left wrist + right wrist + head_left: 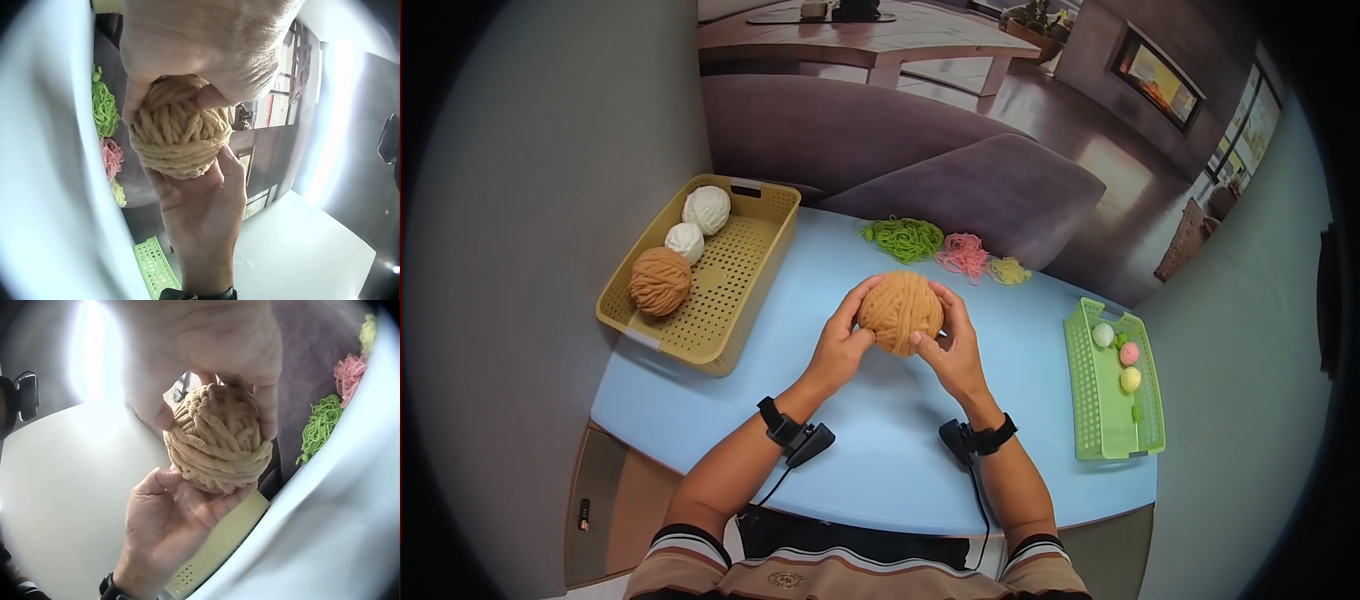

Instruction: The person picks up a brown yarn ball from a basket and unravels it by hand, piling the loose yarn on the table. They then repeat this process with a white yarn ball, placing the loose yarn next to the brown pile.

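Both hands grip a tan ball of thick yarn (900, 312) above the middle of the blue table. My left hand (840, 345) curls round its left side, thumb toward me. On the opposite side my right hand (952, 350) holds it, with the thumb pressed on the near face. In the left wrist view the wound strands of the yarn ball (181, 134) show between the two hands. The right wrist view shows the yarn ball (219, 440) with the left palm beneath it and the right fingers over it.
A tan basket (745, 290) at the left holds two white yarn balls (706, 210) and a brown one (660, 281). Loose green (905, 239), pink (963, 256) and yellow yarn (1009, 270) lies at the back. A green basket (1088, 400) with small balls stands right.
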`<state>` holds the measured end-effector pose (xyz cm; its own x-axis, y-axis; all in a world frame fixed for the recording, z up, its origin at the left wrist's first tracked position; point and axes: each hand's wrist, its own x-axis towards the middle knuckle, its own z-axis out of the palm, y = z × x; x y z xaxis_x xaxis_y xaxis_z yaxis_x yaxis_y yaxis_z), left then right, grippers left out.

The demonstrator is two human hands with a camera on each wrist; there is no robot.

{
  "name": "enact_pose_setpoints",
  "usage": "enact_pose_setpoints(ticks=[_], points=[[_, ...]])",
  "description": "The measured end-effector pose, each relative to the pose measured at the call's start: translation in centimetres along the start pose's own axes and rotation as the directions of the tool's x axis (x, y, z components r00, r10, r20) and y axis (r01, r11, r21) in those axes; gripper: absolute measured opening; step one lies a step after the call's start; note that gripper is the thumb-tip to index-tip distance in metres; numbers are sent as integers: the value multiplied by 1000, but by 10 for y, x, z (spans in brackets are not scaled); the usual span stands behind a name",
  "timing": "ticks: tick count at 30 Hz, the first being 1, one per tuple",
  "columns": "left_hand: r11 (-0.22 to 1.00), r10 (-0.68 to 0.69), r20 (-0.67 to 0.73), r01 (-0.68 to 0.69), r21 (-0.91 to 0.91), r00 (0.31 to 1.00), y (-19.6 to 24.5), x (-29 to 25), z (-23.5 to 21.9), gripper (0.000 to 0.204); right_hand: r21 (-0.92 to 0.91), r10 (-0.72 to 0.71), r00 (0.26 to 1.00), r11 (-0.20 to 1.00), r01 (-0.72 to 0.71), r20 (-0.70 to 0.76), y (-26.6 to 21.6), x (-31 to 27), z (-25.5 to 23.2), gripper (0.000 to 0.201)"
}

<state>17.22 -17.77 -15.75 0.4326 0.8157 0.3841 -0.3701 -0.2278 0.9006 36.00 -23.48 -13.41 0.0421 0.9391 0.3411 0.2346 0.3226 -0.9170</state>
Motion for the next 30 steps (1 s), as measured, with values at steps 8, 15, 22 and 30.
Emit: enact_pose_setpoints(ticks=[8, 15, 22, 30], points=[[995, 51, 19, -53, 85, 999, -7, 0, -1, 77, -60, 57, 998, 996, -59, -35, -5, -1, 0, 68], [999, -9, 41, 7, 50, 999, 4, 0, -1, 76, -174, -110, 994, 979, 107, -3, -11, -5, 7, 74], [990, -61, -10, 61, 129, 998, 8, 0, 2, 81, -183, -155, 987, 970, 160, 42, -11, -5, 8, 76], [996, -26, -25, 24, -86, 999, 10, 0, 0, 78, -110, -233, 972, 965, 236, 41, -10, -2, 2, 68]])
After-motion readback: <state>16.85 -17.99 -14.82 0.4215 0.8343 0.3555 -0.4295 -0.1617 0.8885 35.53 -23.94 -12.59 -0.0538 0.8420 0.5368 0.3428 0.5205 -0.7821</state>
